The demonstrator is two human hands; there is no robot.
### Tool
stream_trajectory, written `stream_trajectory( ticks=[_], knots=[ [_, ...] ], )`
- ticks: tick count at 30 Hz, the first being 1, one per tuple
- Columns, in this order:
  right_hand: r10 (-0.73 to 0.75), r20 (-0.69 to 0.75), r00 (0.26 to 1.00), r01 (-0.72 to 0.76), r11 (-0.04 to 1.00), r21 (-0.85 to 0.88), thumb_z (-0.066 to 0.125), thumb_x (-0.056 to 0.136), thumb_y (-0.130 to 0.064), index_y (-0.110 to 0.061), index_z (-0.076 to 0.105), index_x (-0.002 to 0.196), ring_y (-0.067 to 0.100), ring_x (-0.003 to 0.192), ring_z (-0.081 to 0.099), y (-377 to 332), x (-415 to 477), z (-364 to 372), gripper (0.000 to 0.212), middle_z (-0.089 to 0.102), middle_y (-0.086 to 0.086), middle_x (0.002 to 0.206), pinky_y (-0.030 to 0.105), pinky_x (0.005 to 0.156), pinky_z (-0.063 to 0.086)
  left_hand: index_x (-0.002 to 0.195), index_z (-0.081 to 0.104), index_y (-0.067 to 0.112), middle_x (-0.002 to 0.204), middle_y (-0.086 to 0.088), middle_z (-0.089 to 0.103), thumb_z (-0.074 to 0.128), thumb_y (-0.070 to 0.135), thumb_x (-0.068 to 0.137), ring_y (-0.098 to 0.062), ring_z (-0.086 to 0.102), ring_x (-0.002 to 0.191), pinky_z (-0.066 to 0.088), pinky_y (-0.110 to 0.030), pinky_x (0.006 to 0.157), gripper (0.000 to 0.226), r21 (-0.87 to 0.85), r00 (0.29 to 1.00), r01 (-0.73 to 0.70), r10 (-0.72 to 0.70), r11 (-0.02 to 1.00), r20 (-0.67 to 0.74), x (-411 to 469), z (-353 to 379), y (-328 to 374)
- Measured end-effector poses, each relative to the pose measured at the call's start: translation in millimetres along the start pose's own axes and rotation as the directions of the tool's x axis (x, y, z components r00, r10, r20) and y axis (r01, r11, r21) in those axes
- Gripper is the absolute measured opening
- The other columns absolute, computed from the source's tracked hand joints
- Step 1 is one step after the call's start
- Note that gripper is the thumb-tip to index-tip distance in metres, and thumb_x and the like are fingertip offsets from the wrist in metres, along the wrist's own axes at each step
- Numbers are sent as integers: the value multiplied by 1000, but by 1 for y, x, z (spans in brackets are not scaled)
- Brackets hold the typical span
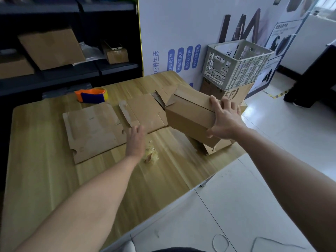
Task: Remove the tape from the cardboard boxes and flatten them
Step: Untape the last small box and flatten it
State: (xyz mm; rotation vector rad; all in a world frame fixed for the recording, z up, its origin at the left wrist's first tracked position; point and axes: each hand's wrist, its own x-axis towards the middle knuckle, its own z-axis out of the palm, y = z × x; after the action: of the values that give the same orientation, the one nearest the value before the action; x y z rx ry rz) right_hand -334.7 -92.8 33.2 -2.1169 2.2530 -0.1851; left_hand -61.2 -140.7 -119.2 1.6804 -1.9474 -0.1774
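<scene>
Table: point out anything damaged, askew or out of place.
The box gripped by the right hand is tilted, its lower flaps ragged. A crumpled tape wad lies loose on the table beside the left hand.

r grip (225, 122) on box (187, 117), l grip (135, 140) loose

The white poster (181, 24) reads "养生床" and "APP+语音控制".

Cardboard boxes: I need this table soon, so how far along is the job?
Done: a flattened sheet and a second sheet lie on the table, with a crumpled tape wad beside them. In hand: the right hand grips an unflattened box at the table's right edge; the left hand is open. Left: flattening that box, perhaps also the carton under the crate.
</scene>
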Motion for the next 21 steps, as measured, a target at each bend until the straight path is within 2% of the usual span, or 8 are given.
stream_trajectory(
  ticks=[6, 8, 10, 12, 14, 17, 19, 21],
  knots=[
    [2, -2, 1000, -2, 1000, 28, 80, 50, -44, -32, 9, 144, 33, 126, 20, 10, -1, 4, 118, 23, 7, 134, 51, 113, 15, 97, 56, 8, 103, -6, 50, 43, -4, 88, -22, 50, 95, 36, -24, 75, 20, -67, 892, -8, 37, 998, 450, -24, 51, 10],
    [7, 12, 1000, -8, 999, 39, 80, 50, -44, -32, 9, 144, 33, 126, 19, 9, 0, 5, 118, 23, 7, 135, 50, 113, 15, 116, 55, 11, 117, 0, 51, 60, 9, 87, -20, 52, 108, 36, -22, 82, 29, -153, 832, 125, -20, 980, 555, -25, 53, 12],
    [2, 14, 1000, -2, 999, 39, 80, 50, -44, -33, 9, 143, 33, 126, 20, 6, 0, 8, 118, 23, 8, 135, 49, 113, 16, 135, 37, 21, 122, 7, 44, 66, 17, 86, -18, 49, 116, 38, -24, 86, 57, -275, 751, 329, -74, 904, 657, -25, 51, 16],
    [-6, 18, 1000, 5, 999, 45, 81, 50, -45, -33, 8, 144, 33, 127, 19, 1, 1, 10, 119, 23, 8, 137, 50, 113, 16, 137, 22, 25, 129, 6, 38, 57, 9, 90, -21, 47, 117, 45, -26, 83, 61, -395, 723, 518, -142, 758, 676, -22, 47, 20],
    [-15, 27, 1000, 13, 998, 64, 81, 50, -45, -32, 8, 145, 33, 129, 19, -6, 2, 12, 120, 22, 9, 138, 52, 113, 16, 129, 27, 21, 134, -6, 33, 51, 0, 91, -28, 50, 112, 53, -29, 77, 50, -488, 743, 632, -291, 601, 603, -16, 43, 16],
    [-39, 36, 999, 36, 996, 79, 81, 52, -45, -32, 6, 146, 33, 129, 19, -21, 4, 14, 121, 22, 9, 139, 51, 113, 17, 121, 41, 11, 127, -12, 38, 48, -8, 91, -23, 54, 98, 56, -31, 76, 37, -514, 689, 724, -430, 461, 584, -14, 36, 3],
    [-60, 38, 997, 56, 994, 93, 81, 53, -46, -33, 4, 147, 33, 131, 18, -34, 4, 16, 122, 21, 9, 140, 50, 114, 17, 120, 49, 7, 120, -14, 47, 46, -12, 90, -22, 58, 93, 56, -31, 78, 36, -504, 648, 761, -440, 408, 622, -19, 35, -3],
    [-88, 48, 995, 82, 991, 107, 81, 54, -45, -33, 4, 147, 34, 132, 17, -48, 4, 17, 122, 20, 9, 142, 50, 114, 17, 108, 59, 5, 111, -14, 56, 55, -12, 85, -23, 62, 88, 55, -32, 82, 29, -443, 655, 749, -452, 492, 605, -24, 32, -5]
  ],
)
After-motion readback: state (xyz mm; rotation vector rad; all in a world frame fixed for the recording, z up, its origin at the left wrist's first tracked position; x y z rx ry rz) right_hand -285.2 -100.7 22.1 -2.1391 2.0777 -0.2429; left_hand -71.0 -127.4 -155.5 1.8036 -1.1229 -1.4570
